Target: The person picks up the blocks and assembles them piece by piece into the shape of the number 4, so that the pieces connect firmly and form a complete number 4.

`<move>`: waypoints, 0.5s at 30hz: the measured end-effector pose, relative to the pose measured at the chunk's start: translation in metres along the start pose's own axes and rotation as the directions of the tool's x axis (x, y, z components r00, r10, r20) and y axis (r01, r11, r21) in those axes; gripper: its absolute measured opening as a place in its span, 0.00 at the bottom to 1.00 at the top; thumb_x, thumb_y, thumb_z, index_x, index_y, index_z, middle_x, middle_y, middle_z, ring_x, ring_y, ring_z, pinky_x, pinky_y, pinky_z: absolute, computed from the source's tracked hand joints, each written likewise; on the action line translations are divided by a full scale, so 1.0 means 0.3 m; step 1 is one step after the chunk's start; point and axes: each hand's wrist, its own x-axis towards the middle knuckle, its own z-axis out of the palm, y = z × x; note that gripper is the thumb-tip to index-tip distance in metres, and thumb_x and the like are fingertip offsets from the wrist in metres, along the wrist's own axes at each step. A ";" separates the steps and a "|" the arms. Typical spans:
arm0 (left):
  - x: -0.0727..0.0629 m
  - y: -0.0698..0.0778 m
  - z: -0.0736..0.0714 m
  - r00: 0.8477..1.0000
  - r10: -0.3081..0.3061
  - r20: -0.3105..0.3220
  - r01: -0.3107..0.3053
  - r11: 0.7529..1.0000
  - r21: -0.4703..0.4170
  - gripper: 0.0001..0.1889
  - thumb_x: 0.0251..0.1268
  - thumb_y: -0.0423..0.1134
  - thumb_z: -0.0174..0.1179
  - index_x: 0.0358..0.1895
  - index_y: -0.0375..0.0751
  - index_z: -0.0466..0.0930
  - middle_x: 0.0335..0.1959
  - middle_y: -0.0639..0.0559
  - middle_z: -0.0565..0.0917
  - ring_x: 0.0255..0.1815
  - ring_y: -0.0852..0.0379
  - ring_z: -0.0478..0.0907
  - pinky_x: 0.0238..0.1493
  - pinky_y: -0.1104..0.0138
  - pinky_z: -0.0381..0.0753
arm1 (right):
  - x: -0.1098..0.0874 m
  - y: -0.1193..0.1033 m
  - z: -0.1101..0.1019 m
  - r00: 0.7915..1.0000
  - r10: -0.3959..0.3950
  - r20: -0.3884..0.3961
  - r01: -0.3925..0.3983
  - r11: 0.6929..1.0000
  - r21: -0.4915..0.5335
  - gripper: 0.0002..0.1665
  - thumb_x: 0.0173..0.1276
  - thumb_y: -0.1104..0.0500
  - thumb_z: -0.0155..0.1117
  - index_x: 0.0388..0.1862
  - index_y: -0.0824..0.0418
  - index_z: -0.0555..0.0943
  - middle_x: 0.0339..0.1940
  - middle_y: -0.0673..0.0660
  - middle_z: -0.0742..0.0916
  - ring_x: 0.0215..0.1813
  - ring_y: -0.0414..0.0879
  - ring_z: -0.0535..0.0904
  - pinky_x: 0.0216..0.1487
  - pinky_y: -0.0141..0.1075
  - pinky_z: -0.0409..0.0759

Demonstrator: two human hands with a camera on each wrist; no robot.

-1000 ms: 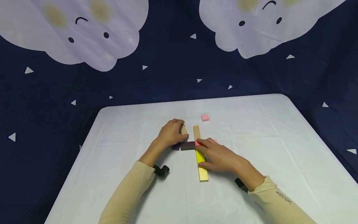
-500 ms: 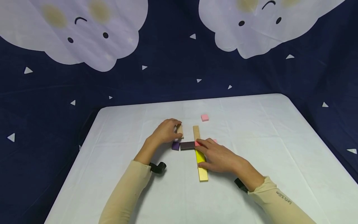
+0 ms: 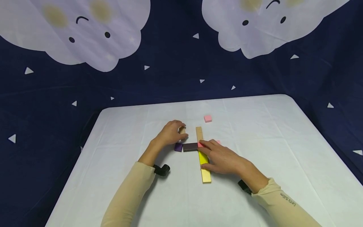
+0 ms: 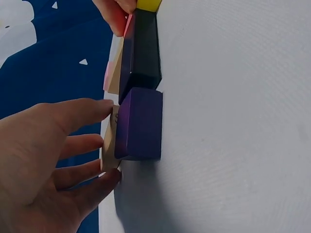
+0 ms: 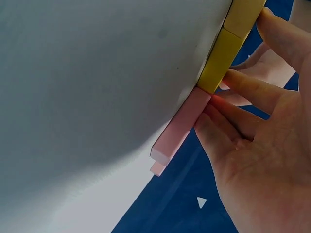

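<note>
My left hand [image 3: 170, 132] pinches a small plain wooden block [image 3: 182, 130] by its two ends, thumb on one and a finger on the other, as the left wrist view confirms. Just nearer than it lie a purple block [image 3: 178, 147] and a longer blackish block [image 3: 190, 147]. My right hand [image 3: 222, 158] rests with extended fingers on a straight line of blocks: bare wood [image 3: 199, 134], a red-pink piece [image 3: 200, 145], bright yellow [image 3: 203, 158] and pale yellow [image 3: 206, 176]. A pink block [image 5: 182, 126] sticks out beside that line, mostly hidden by the hand in the head view.
A single pink cube [image 3: 208, 118] sits farther back on the white-covered table [image 3: 255, 126]. Behind the table hangs a dark blue cloth [image 3: 170, 85] printed with clouds and white triangles. Each wrist carries a black camera.
My left hand has moved the wooden block to the left, off from above the blackish block, then slightly back right. The purple block has come into clearer view. My right hand has stayed put.
</note>
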 end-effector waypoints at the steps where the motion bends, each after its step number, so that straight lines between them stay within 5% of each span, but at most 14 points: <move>1: 0.001 0.002 0.000 1.000 0.000 0.000 0.000 1.000 -0.002 0.26 0.57 0.49 0.68 0.56 0.38 0.80 0.57 0.44 0.78 0.60 0.48 0.72 0.63 0.59 0.65 | -0.001 0.000 0.000 1.000 0.001 0.000 -0.001 1.000 0.001 0.44 0.63 0.37 0.63 0.70 0.61 0.68 0.72 0.60 0.66 0.66 0.50 0.63 0.61 0.45 0.69; 15: 0.002 0.008 -0.002 1.000 0.027 0.014 -0.027 1.000 -0.004 0.25 0.53 0.42 0.69 0.55 0.38 0.81 0.55 0.45 0.79 0.56 0.50 0.74 0.56 0.60 0.71 | -0.003 0.000 0.001 1.000 0.018 0.007 -0.018 1.000 0.005 0.43 0.63 0.37 0.63 0.70 0.60 0.69 0.72 0.59 0.66 0.67 0.49 0.63 0.62 0.44 0.68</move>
